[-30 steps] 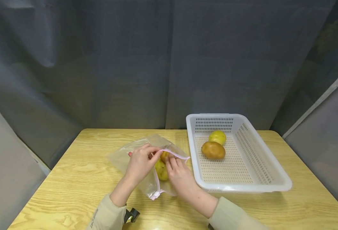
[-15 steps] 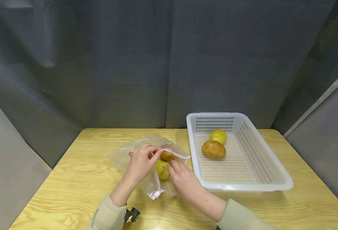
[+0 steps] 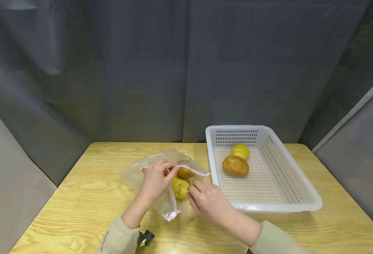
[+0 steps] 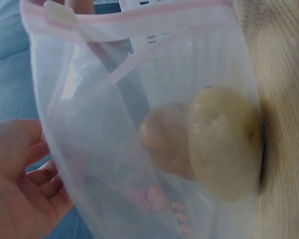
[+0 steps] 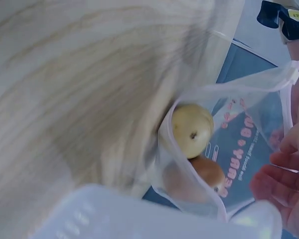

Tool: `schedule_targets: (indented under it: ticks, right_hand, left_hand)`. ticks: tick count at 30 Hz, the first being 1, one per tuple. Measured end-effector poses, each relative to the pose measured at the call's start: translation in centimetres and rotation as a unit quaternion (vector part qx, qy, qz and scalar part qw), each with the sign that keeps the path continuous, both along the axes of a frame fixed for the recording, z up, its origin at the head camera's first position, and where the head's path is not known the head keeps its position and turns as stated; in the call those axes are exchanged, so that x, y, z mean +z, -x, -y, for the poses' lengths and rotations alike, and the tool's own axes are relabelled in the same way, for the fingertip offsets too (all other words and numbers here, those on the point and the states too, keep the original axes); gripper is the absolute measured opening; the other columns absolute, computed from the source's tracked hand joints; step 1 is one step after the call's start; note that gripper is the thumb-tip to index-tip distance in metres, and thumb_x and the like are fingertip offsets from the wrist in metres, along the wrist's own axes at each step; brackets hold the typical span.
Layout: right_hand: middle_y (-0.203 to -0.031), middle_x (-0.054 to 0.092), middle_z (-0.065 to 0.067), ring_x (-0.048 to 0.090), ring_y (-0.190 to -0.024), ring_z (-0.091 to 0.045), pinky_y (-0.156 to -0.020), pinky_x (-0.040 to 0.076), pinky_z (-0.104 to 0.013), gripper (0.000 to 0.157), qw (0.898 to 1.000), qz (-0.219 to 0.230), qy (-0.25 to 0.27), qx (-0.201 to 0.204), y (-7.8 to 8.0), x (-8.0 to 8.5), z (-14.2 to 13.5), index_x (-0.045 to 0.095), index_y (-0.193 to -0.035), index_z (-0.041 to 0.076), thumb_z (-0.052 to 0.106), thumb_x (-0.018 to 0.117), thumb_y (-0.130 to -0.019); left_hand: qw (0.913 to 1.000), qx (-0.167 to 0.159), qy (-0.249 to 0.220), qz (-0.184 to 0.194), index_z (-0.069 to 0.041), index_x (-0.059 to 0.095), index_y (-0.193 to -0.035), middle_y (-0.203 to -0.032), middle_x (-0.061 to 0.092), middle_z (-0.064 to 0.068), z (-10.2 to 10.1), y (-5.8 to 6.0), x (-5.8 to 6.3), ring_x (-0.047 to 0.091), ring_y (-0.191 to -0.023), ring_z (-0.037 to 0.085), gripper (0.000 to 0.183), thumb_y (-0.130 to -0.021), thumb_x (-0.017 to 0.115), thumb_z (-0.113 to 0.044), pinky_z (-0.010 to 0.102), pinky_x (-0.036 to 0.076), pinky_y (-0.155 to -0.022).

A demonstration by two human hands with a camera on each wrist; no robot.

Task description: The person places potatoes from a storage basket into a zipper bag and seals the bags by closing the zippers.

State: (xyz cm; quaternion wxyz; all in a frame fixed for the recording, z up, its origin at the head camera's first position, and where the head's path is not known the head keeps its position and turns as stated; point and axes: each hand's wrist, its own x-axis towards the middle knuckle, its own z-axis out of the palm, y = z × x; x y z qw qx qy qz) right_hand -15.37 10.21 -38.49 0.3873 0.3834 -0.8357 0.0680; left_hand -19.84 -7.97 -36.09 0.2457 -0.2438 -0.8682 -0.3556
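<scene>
My left hand (image 3: 156,178) pinches the pink rim of a clear zip bag (image 3: 130,173) between thumb and forefinger, holding its mouth raised. Inside lie a yellow, potato-like piece (image 3: 180,188) with small dents and a brown potato (image 3: 185,172), side by side. Pink lettering (image 5: 236,167) shows on the bag in the right wrist view. My right hand (image 3: 208,199) is at the mouth's right side, fingers loosely bent, just right of the yellow piece; nothing shows in it. Its fingertips are partly hidden. At the rim's near end sits the slider (image 3: 171,215).
A white perforated basket (image 3: 278,165) stands to the right of the bag on the wooden table (image 3: 88,204). It holds another brown potato (image 3: 235,166) and a yellow piece (image 3: 240,151). Dark curtain (image 3: 186,70) hangs behind the table's far edge.
My right hand has drawn back from the brown potato in the bag, toward the right and nearer me. The left hand keeps its hold on the rim.
</scene>
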Motion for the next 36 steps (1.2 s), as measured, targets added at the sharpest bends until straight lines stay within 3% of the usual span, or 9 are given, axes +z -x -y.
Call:
schedule_targets:
  ticks: [11, 21, 28, 36]
  right_hand:
    - [-0.069, 0.052, 0.001, 0.049, -0.056, -0.012, -0.046, 0.042, -0.023, 0.008, 1.000, 0.014, 0.002, -0.002, 0.3, 1.8, -2.0, 0.057, -0.073, 0.010, 0.016, 0.062, -0.073]
    - [-0.075, 0.058, 0.006, 0.055, -0.066, -0.012, -0.057, 0.046, -0.025, 0.015, 0.996, 0.057, 0.003, -0.062, 0.7, 3.6, -3.6, 0.064, -0.079, 0.014, 0.026, 0.069, -0.073]
    - [-0.084, 0.061, 0.005, 0.059, -0.077, -0.015, -0.062, 0.049, -0.029, 0.020, 0.992, 0.089, -0.007, -0.092, 1.1, 4.6, -4.6, 0.065, -0.088, 0.014, 0.029, 0.068, -0.075]
    - [-0.107, 0.063, -0.005, 0.061, -0.095, -0.025, -0.078, 0.050, -0.040, 0.038, 0.987, 0.119, -0.015, -0.104, 2.3, 5.6, -6.4, 0.064, -0.109, 0.010, 0.029, 0.068, -0.076]
  left_hand:
    - [1.0000, 0.001, -0.002, 0.005, -0.011, 0.073, -0.084, -0.068, 0.058, -0.006, 0.0, 0.0, 0.0, 0.045, -0.052, 0.002, 0.010, -0.083, 0.067, -0.019, 0.016, 0.039, -0.047]
    - [1.0000, 0.002, -0.003, 0.009, -0.011, 0.073, -0.084, -0.068, 0.058, -0.007, 0.1, 0.0, -0.1, 0.045, -0.053, 0.002, 0.009, -0.082, 0.068, -0.018, 0.016, 0.039, -0.048]
    - [1.0000, 0.003, 0.002, 0.008, -0.011, 0.073, -0.084, -0.069, 0.059, -0.006, 0.0, 0.0, -0.1, 0.046, -0.053, 0.002, 0.009, -0.082, 0.067, -0.018, 0.015, 0.039, -0.049]
    - [0.9999, 0.004, 0.000, 0.012, -0.011, 0.073, -0.084, -0.068, 0.058, -0.007, 0.0, -0.1, -0.2, 0.045, -0.053, 0.002, 0.009, -0.082, 0.067, -0.018, 0.016, 0.039, -0.048]
